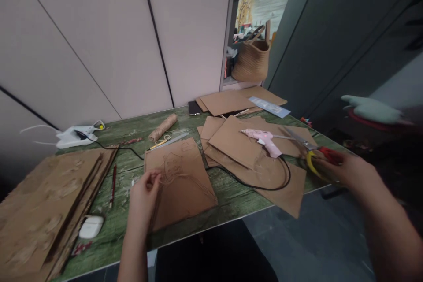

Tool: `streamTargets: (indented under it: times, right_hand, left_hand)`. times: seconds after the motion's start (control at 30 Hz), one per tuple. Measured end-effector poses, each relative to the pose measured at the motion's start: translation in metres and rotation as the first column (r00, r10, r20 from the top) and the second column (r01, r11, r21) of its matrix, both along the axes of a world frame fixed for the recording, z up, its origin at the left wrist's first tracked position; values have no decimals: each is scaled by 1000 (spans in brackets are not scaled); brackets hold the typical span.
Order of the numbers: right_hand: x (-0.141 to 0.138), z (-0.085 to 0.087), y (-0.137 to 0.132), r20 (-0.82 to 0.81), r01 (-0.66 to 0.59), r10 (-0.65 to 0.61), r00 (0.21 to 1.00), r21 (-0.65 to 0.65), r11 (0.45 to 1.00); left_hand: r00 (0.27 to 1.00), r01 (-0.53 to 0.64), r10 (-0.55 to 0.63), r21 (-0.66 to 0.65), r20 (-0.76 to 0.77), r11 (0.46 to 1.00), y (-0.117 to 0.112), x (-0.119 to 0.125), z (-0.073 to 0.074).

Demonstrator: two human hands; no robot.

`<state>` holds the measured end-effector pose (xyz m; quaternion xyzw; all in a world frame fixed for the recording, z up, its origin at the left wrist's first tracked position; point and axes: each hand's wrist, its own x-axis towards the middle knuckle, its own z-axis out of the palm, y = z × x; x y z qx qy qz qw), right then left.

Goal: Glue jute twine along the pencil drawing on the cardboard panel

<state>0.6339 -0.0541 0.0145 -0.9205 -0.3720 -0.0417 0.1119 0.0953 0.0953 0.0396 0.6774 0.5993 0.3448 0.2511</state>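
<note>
Twine strands (183,177) lie across a drawn-on cardboard sheet (193,205), their near ends at its left edge, where the left hand (145,187) pinches them between thumb and fingers. Well to the right of the sheet, the right hand (352,167) grips scissors (299,139) by their red and yellow handles, the blades pointing back toward the sheet's side. Between sheet and scissors, a pink glue gun (264,137) rests on overlapping cardboard pieces (228,141), its black cable looping toward the sheet. Just beyond the sheet's far edge are a ruler (175,140) and a roll of twine (163,127); farther beyond it lies a dark phone (193,107). Left of the sheet come a dark red pencil (113,185), a white case (91,227) and, farther out, stacked torn cardboard (39,198). All these things but the scissors lie on the green bench (115,238) under the sheet.
</note>
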Motion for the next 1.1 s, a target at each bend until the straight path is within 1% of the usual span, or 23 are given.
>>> streamTargets:
  times: [0.1, 0.17, 0.2, 0.23, 0.3, 0.33, 0.4, 0.43, 0.47, 0.5, 0.57, 0.63, 0.7, 0.73, 0.8, 0.87, 0.97, 1.03, 1.07, 1.1]
  right_hand:
    - [1, -8, 6, -30, 9, -12, 999, -121, 993]
    - [-1, -9, 6, -32, -8, 3, 999, -141, 990]
    - [-4, -7, 6, -35, -13, 8, 999, -128, 992]
    - [-7, -3, 6, -31, -21, 18, 999, -94, 995]
    - [-18, 8, 10, -29, -56, 56, 998, 24, 998]
    - [-26, 14, 14, -38, -91, 95, 995, 91, 992]
    - [-45, 24, 31, -127, -193, 218, 968, 182, 964]
    - [-54, 27, 42, -171, -247, 281, 944, 192, 950]
    - [-64, 28, 54, -195, -281, 314, 929, 181, 943]
    - [-72, 27, 66, -196, -290, 317, 928, 153, 945]
    - [-83, 23, 88, -177, -273, 281, 943, 71, 959]
    - [-87, 18, 103, -161, -244, 242, 957, 9, 970]
    - [-87, 15, 109, -166, -226, 223, 961, 1, 974]
    - [-87, 16, 108, -179, -217, 220, 959, 32, 976]
    - [-87, 21, 102, -264, -197, 233, 936, 156, 968]
    - [-89, 28, 93, -381, -179, 284, 880, 288, 941]
    - [-95, 38, 82, -493, -178, 354, 795, 369, 912]
    - [-97, 43, 81, -570, -161, 401, 717, 424, 891]
    - [-98, 44, 83, -591, -156, 433, 681, 461, 874]
    - [-97, 46, 85, -583, -161, 463, 668, 494, 854]
  left_hand:
    - [991, 50, -45, 37, -123, 998, 2, -7, -11]
    - [980, 82, -62, 98, -190, 992, 0, -11, -16]
    - [973, 94, -61, 141, -224, 986, -2, -11, -17]
    - [966, 105, -56, 187, -252, 977, -6, -11, -17]
    - [961, 138, -61, 278, -270, 951, -14, -7, -14]
    - [961, 174, -94, 306, -258, 936, -20, -2, -12]
    - [949, 292, -229, 327, -217, 899, -32, 10, -8]
    - [926, 370, -320, 319, -200, 873, -38, 17, -7]
    - [898, 439, -397, 313, -191, 842, -44, 24, -6]
    - [874, 485, -448, 305, -188, 820, -49, 29, -7]
    - [846, 533, -500, 303, -183, 790, -57, 38, -11]
    - [843, 538, -512, 308, -167, 785, -63, 42, -16]
    - [848, 528, -510, 304, -143, 793, -66, 42, -22]
    - [851, 524, -509, 297, -130, 798, -68, 42, -25]
    - [851, 522, -513, 276, -111, 807, -69, 43, -28]
    - [846, 531, -525, 259, -97, 807, -70, 44, -30]
    - [841, 538, -534, 242, -86, 808, -69, 47, -32]
    - [842, 535, -533, 244, -82, 809, -67, 48, -32]
    - [843, 534, -532, 244, -80, 810, -66, 48, -33]
    - [844, 532, -530, 244, -77, 811, -66, 48, -33]
